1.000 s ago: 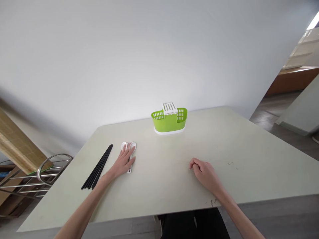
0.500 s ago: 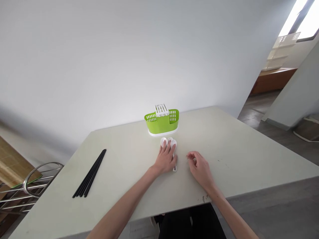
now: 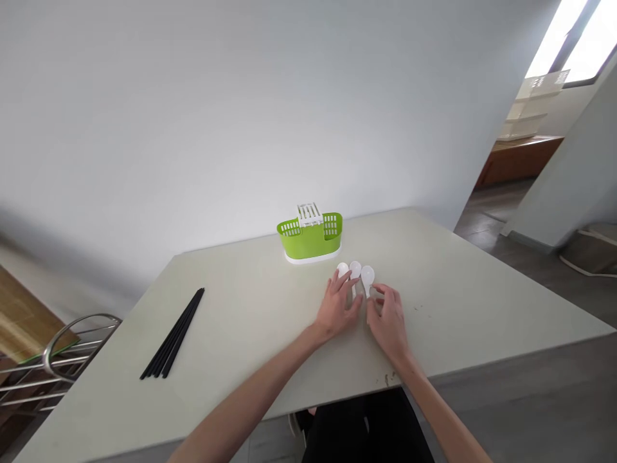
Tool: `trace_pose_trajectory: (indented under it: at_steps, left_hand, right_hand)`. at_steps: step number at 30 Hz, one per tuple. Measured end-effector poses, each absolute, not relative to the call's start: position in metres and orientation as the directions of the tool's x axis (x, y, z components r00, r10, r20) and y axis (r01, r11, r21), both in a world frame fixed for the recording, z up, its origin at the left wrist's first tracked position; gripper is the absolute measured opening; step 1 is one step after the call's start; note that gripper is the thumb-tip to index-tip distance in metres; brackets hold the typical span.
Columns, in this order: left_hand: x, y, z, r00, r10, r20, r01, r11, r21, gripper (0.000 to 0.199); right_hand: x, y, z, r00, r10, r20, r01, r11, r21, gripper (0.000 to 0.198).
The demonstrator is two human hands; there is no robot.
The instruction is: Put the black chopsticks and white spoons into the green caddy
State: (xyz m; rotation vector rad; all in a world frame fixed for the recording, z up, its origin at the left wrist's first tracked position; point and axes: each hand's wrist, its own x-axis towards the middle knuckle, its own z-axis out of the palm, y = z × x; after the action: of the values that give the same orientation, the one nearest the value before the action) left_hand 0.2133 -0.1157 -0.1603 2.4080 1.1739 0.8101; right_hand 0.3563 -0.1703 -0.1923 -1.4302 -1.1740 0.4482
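Head view: the left hand (image 3: 339, 307) lay flat on the white spoons (image 3: 355, 270), fingers spread over the handles. The right hand (image 3: 389, 316) touched the rightmost spoon; whether its grip pinched the handle could not be told. The spoons lay on the tabletop (image 3: 250, 321), just before the green caddy (image 3: 310, 236). Black chopsticks (image 3: 172, 334) lay well apart, left.

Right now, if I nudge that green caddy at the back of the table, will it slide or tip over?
The green caddy looks like thin perforated plastic, so it is probably light and would slide easily on the smooth table. Its wide white base and low, oval body suggest it is unlikely to tip from a low push. Pushing high, near the white insert on top, might rock it.
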Motion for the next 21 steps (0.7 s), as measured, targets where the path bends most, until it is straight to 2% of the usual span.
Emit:
trace_pose_trajectory:
  at_steps: [2, 4, 7, 9, 11, 13, 17, 21]
  left_hand:
    - [0.175, -0.119, -0.145, 0.508, 0.749, 0.424, 0.569, -0.662, 0.487, 0.044]
    - [0.124, -0.121, -0.126, 0.486, 0.74, 0.466, 0.612, -0.668, 0.423, 0.042]
    - [0.028, -0.127, -0.101, 0.371, 0.802, 0.467, 0.769, -0.548, 0.329, 0.041]
    - [-0.039, -0.135, -0.093, 0.238, 0.863, 0.446, 0.874, -0.391, 0.29, 0.044]
    - [-0.101, -0.147, -0.092, 0.135, 0.912, 0.388, 0.938, -0.243, 0.246, 0.05]
    - [-0.153, -0.16, -0.097, 0.123, 0.952, 0.28, 0.969, -0.176, 0.173, 0.058]
    - [-0.21, -0.18, -0.11, 0.129, 0.988, 0.08, 0.984, -0.138, 0.114, 0.072]
    - [-0.206, -0.18, -0.12, 0.175, 0.985, 0.003, 0.98, -0.174, 0.094, 0.068]
  right_hand:
    - [0.358, -0.171, -0.195, 0.411, 0.838, 0.36, 0.414, 0.18, -0.892, 0.038]
    - [0.359, -0.173, -0.196, 0.396, 0.847, 0.355, 0.43, 0.171, -0.887, 0.041]
    - [0.359, -0.176, -0.196, 0.373, 0.867, 0.332, 0.442, 0.148, -0.885, 0.045]
    - [0.358, -0.178, -0.195, 0.365, 0.874, 0.32, 0.45, 0.136, -0.883, 0.047]
    - [0.358, -0.18, -0.194, 0.36, 0.882, 0.305, 0.454, 0.12, -0.883, 0.05]
    - [0.358, -0.181, -0.193, 0.365, 0.886, 0.285, 0.453, 0.099, -0.886, 0.052]
    - [0.358, -0.182, -0.193, 0.369, 0.893, 0.258, 0.449, 0.072, -0.891, 0.054]
    - [0.358, -0.184, -0.194, 0.369, 0.9, 0.232, 0.443, 0.048, -0.895, 0.055]
